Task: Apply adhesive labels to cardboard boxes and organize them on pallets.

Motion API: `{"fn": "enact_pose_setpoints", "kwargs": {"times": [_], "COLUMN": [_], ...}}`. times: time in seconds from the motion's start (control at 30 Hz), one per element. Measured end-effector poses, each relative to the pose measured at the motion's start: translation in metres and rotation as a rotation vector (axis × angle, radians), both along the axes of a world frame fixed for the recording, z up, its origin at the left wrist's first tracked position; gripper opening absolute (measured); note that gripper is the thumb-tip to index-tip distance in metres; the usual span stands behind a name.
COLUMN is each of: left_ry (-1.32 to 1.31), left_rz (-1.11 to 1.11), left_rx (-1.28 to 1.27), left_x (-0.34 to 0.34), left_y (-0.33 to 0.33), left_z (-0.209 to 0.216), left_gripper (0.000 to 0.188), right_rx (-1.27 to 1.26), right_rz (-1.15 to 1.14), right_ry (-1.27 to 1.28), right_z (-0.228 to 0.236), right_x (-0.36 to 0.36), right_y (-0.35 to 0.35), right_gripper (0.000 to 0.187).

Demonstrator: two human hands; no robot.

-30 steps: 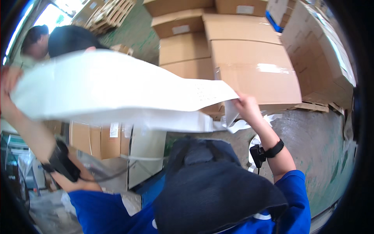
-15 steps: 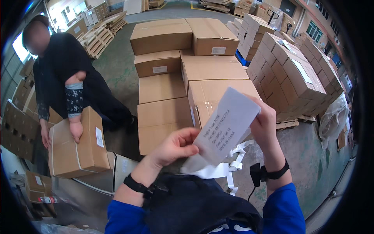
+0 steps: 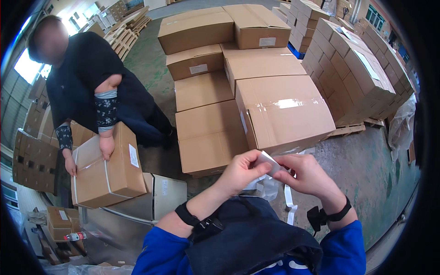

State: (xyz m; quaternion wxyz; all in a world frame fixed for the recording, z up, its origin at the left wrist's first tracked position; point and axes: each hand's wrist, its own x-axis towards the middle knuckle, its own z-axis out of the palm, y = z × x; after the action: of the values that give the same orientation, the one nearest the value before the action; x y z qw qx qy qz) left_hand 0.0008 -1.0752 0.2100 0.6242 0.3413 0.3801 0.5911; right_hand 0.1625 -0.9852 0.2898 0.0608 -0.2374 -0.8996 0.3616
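Note:
Between both hands, in front of my chest, is a white printed label (image 3: 267,160), now tilted so that its print hardly shows. My left hand (image 3: 241,176) pinches one edge between thumb and fingers. At the opposite edge my right hand (image 3: 306,175) grips with fingers bent and thumb against it. Below the hands, crumpled whitish backing paper (image 3: 265,188) is partly hidden. A white paper strip (image 3: 289,205) trails beneath my right hand. Just beyond the hands stands a large taped carton (image 3: 286,114), part of a stack.
Other cartons (image 3: 208,133) form the stack ahead. At left, a co-worker (image 3: 98,82) leans over a strapped carton (image 3: 107,169) on a metal machine (image 3: 117,233). Cartons on a pallet (image 3: 348,73) stand at right, near plastic wrap (image 3: 402,123). A bottle (image 3: 75,236) lies at lower left.
The label has come down and tipped from face-on to nearly edge-on. My right hand has lowered and moved closer to my left. The view has shifted, showing the stack nearer.

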Motion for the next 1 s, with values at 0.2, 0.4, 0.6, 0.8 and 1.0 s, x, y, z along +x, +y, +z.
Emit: {"fn": "enact_pose_setpoints", "kwargs": {"times": [0.2,0.4,0.6,0.8,1.0], "left_ry": [0.187,0.357,0.848,0.048,0.037], "left_rz": [-0.028,-0.013,0.459,0.045,0.074], "left_rx": [0.093,0.025,0.498,0.073,0.206], "left_x": [0.004,-0.025,-0.064,-0.027,-0.04], "left_y": [-0.015,-0.038,-0.051,-0.032,-0.022], "left_z": [-0.012,-0.02,0.034,0.057,0.069], "left_gripper": [0.015,0.041,0.019,0.047,0.059], "right_rx": [-0.163,-0.8,-0.525,0.947,0.646], "right_rz": [-0.146,-0.607,-0.828,0.107,0.107], "right_ry": [0.046,0.361,1.243,0.592,0.542], "right_z": [-0.031,-0.057,-0.022,0.012,0.008], "right_x": [0.004,0.02,0.061,-0.038,-0.04], "right_y": [-0.017,0.014,0.064,0.004,0.001], "right_gripper": [0.023,0.019,0.019,0.024,0.049]}}
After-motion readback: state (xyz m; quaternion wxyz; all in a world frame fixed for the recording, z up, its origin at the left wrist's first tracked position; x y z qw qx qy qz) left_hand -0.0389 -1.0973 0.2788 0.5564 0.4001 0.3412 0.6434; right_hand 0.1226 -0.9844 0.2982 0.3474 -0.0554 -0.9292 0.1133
